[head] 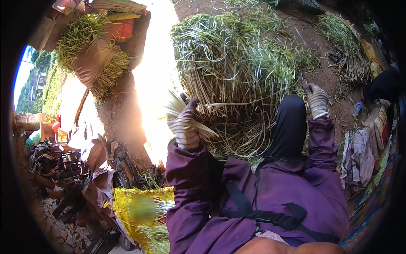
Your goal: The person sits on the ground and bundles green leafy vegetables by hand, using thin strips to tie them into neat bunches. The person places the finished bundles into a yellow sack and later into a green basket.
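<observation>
My left hand (184,125), in a striped knit glove with dark fingers, is closed around a bunch of pale, peeled-looking plant stems (175,106). One long stalk (230,103) reaches from beside its fingers to the right, across a large heap of green leafy stalks (234,57). My right hand (315,98), in a matching glove, is raised to the right of my dark-clad knee, by the heap's edge. Its fingertips are close together; whether they pinch anything thin is not clear. Below the heap's cut ends lie loose curling strips (244,139).
A yellow woven sack (122,203) with pale stems lies at my lower left. Scrap wood and rubble (66,190) are beyond it. More stalk bundles stand at upper left (79,35) and upper right (345,44). A plastic bottle (356,109) and folded sacks (361,155) are at right.
</observation>
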